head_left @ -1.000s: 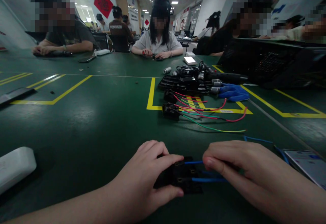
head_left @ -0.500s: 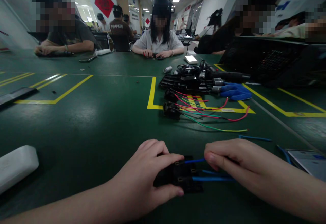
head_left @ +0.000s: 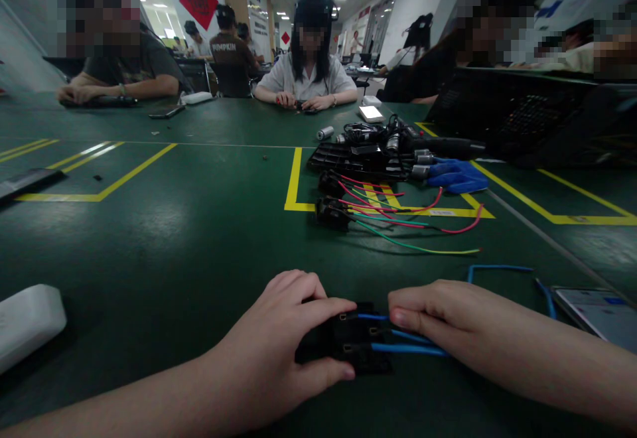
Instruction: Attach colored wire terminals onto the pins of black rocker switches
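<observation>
A black wiring module point(head_left: 359, 337) with small brass-coloured terminals lies on the green table in front of me. My left hand point(head_left: 291, 328) is closed around its left end, fingers on the far edge and thumb on the near edge. From the module's right side run several blue wires point(head_left: 411, 348). My right hand point(head_left: 438, 312) pinches the farthest blue wire point(head_left: 372, 317) close to the module. The other wires pass beneath that hand, which hides their far ends. How deep each wire sits in its terminal cannot be made out.
Two black modules with red and green wires point(head_left: 332, 214) lie beyond my hands, before a pile of black parts point(head_left: 363, 159) and a blue glove-like item point(head_left: 455, 176). A phone point(head_left: 592, 318) is right, a white object point(head_left: 32, 325) left. Co-workers sit across the table.
My right hand has moved a little left, closer to the module, and less of the pinched blue wire shows. My left hand keeps its hold. The whole view has shifted slightly.
</observation>
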Available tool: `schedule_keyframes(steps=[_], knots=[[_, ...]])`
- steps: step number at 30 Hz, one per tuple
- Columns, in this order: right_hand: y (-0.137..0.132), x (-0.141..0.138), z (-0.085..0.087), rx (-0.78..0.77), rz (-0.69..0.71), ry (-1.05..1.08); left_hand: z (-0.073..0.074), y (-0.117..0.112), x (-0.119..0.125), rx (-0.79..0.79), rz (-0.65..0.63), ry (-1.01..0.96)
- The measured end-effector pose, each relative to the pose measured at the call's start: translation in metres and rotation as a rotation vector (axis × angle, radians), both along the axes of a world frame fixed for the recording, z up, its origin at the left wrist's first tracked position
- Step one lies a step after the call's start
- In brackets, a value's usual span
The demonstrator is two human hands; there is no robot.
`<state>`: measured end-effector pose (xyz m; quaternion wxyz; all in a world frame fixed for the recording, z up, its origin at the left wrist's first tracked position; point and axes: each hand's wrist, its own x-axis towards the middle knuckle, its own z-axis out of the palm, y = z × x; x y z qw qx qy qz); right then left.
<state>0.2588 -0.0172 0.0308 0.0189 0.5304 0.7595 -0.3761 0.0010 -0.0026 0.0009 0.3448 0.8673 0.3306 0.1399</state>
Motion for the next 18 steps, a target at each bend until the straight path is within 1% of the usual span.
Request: schedule_keyframes(steps=[2,8,10,14,18], knots=[[-0.002,-0.001,0.003,0.028,0.01,0.006,0.001,-0.001,0.0,-0.01,-0.001,0.001],[-0.011,-0.011,0.021,0.194,-0.001,0.059,0.003,0.0,0.001,0.003,-0.003,0.006],[-0.013,-0.013,0.023,0.226,0.003,0.059,0.003,0.0,0.001,0.007,-0.003,0.006],[-0.009,-0.01,0.019,0.229,0.018,-0.001,0.002,0.0,0.0,0.005,-0.004,0.003],[-0.002,-0.004,0.007,0.124,0.035,-0.061,0.002,0.0,0.0,0.002,0.0,-0.004]])
